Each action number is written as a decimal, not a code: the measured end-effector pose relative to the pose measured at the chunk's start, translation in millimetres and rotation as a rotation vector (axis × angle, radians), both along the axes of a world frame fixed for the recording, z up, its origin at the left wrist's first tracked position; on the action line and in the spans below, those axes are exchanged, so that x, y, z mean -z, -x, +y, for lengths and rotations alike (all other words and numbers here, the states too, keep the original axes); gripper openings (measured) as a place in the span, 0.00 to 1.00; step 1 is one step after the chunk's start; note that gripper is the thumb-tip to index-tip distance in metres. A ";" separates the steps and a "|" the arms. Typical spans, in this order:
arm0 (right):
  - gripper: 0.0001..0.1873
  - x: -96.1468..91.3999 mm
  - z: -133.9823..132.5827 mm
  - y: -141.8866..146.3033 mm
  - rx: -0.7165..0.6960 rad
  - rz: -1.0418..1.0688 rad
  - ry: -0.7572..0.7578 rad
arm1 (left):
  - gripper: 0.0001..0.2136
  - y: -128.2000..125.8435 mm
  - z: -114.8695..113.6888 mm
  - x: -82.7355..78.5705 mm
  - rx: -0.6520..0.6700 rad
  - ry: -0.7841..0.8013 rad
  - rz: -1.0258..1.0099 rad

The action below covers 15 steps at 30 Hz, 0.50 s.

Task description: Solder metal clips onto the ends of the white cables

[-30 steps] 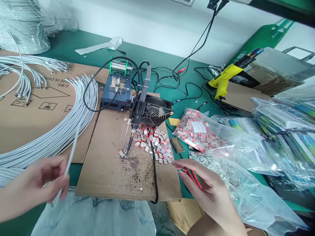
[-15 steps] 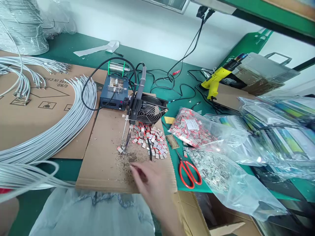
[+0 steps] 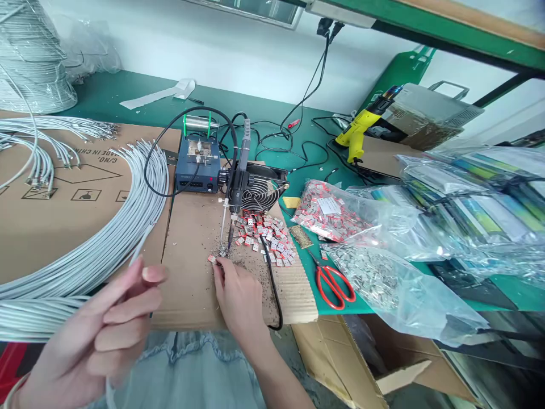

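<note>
My left hand (image 3: 117,326), at lower left, is closed around a white cable (image 3: 143,240); one end rises past the fingertips and the other hangs below the fist. Over the cardboard, my right hand (image 3: 240,292) pinches at a small red-and-silver connector (image 3: 212,259), its fingertips partly covering what they grip. Right above these fingers points the tip of a soldering iron (image 3: 237,196), clamped upright beside a thin solder feed tube (image 3: 223,218). Loose connectors (image 3: 276,241) of the same kind lie heaped to the right of the tip.
A blue solder feeder (image 3: 196,165) and a black fan (image 3: 259,190) stand behind. Bundled white cables (image 3: 140,199) cover the left cardboard. To the right are red-handled scissors (image 3: 334,287), a bag of connectors (image 3: 330,210), a bag of metal parts (image 3: 370,284) and a yellow heat gun (image 3: 355,133).
My left hand has come into view from the lower left with a white cable. My right hand has moved up to the connector by the iron tip. The view has shifted slightly.
</note>
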State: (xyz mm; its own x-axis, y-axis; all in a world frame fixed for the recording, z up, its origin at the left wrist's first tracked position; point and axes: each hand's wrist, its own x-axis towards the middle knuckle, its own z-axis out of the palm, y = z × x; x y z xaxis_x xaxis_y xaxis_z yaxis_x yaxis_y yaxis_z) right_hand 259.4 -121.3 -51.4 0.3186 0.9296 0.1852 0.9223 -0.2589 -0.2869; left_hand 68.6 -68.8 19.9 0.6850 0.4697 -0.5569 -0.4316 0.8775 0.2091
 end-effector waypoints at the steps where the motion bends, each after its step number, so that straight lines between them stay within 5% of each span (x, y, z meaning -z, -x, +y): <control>1: 0.06 -0.4 0.1 1.6 0.004 0.006 -0.003 | 0.09 -8.1 -1.8 0.4 0.081 0.068 -0.083; 4: 0.05 -1.9 0.8 6.2 0.011 0.020 -0.002 | 0.10 -25.9 -10.9 8.3 0.210 0.093 -0.127; 15: 0.04 2.1 -9.7 5.3 -0.030 0.267 -0.126 | 0.14 -41.3 -43.9 29.9 0.279 -0.292 0.108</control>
State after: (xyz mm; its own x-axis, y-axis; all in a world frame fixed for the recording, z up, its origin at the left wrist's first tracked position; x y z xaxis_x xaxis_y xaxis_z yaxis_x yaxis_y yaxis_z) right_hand 254.1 -131.1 -53.5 0.3441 0.9144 0.2132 0.8167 -0.1795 -0.5484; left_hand 109.9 -112.8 -10.0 0.7533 0.4233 -0.5033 -0.1481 0.8549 0.4973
